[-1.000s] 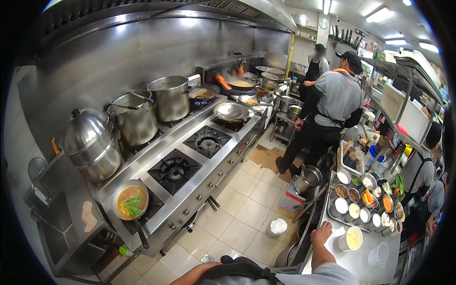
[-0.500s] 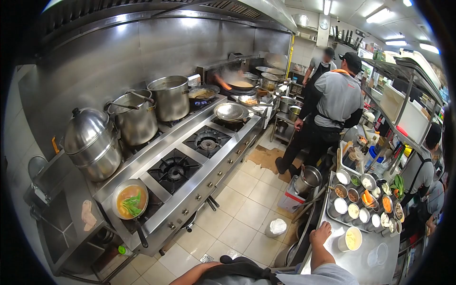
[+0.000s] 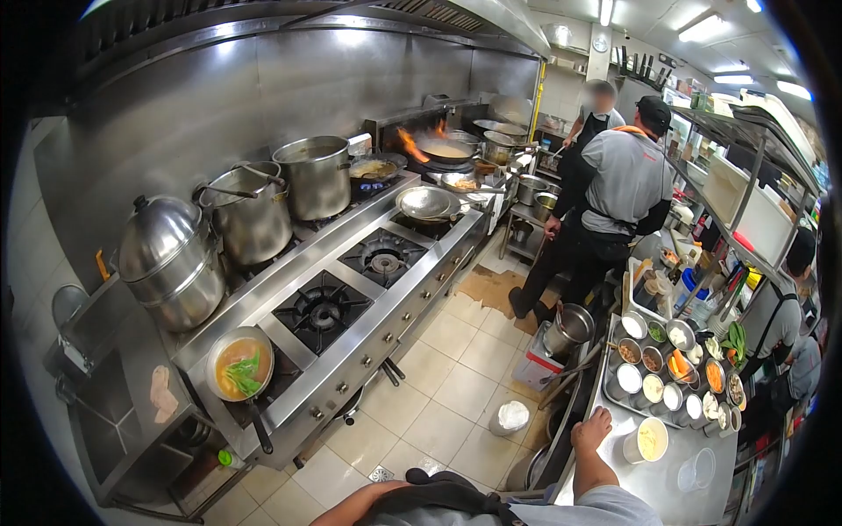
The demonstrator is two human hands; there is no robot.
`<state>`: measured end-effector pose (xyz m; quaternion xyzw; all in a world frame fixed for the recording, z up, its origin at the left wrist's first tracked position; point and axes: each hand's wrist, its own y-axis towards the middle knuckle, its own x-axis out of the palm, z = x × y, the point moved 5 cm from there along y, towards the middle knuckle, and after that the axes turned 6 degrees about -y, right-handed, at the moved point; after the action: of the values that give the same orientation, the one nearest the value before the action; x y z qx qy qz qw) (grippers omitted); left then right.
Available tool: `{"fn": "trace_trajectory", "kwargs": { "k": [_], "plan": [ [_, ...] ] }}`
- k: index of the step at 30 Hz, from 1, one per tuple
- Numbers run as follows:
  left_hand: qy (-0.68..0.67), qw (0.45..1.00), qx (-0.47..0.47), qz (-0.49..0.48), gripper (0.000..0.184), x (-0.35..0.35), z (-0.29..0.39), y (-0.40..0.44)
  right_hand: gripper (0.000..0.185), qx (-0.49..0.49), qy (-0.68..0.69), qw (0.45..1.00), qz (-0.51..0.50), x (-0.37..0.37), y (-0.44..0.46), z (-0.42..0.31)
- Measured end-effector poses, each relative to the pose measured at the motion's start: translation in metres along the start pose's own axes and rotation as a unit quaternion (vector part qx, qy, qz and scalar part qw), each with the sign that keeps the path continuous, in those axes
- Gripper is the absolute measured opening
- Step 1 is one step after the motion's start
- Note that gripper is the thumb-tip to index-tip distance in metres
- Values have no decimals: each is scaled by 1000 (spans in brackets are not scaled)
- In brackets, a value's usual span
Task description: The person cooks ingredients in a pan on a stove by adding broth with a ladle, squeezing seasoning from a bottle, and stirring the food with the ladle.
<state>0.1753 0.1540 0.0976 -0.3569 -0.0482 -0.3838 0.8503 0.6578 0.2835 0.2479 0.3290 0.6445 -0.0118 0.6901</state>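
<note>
My right hand (image 3: 593,427) rests on the near left edge of the steel counter (image 3: 614,491), fingers spread and holding nothing. Beside it stands a white tub (image 3: 647,440) of pale yellow food, with an empty clear container (image 3: 696,469) further right. Metal cups of cut ingredients fill a tray (image 3: 624,408) beyond the hand. Only the forearm of my other arm (image 3: 360,504) shows at the bottom; the left hand is out of sight. On the near left burner, a pan (image 3: 215,373) holds orange-brown broth and green leaves (image 3: 243,374).
Large pots (image 3: 311,180) and a domed steamer (image 3: 162,237) line the stove's back. Flames rise beside a far wok (image 3: 447,149). A co-worker in grey and black (image 3: 623,175) stands in the aisle, another (image 3: 599,114) behind. A white tub (image 3: 510,418) sits on the floor.
The far co-worker has turned and shifted, now leaning toward the far counter. Flames beside the far wok have grown since half a second ago. My right hand stays on the counter edge.
</note>
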Motion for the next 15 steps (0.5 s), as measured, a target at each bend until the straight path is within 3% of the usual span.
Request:
{"fn": "trace_trajectory", "kwargs": {
  "k": [15],
  "plan": [
    [38,999,-22,-9,41,-17,-40,28,62,23,8,999,-49,0,1,0]
  ]
}}
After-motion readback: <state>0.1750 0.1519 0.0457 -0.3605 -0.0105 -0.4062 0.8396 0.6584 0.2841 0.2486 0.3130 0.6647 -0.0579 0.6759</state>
